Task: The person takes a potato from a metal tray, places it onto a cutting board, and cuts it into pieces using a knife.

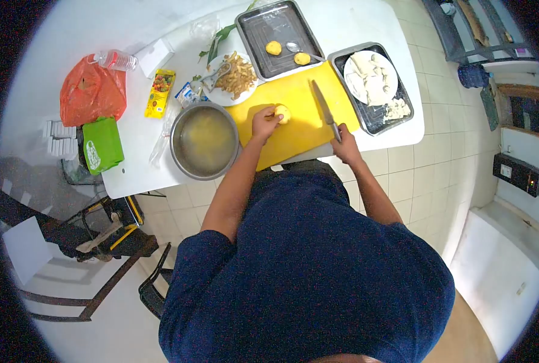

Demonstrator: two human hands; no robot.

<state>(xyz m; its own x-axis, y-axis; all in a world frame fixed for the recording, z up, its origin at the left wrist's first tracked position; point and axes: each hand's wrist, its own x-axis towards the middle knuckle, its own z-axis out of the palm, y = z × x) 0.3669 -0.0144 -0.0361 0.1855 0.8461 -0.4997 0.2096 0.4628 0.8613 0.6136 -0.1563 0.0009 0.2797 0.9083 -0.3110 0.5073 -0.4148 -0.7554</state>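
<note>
My left hand is closed around a peeled potato over the yellow cutting board. In my right hand is the handle of a kitchen knife, its blade pointing away from me above the board's right part. The blade and the potato are apart. Beyond the board, a dark metal tray holds two more peeled yellow pieces and a spoon. Left of the board stands a metal pot with cloudy yellowish liquid inside.
A plate of peelings sits behind the pot. On the right, a second tray bears a white plate of pale pieces. Further left are a yellow packet, a red plastic bag, a green bag and a clear bottle.
</note>
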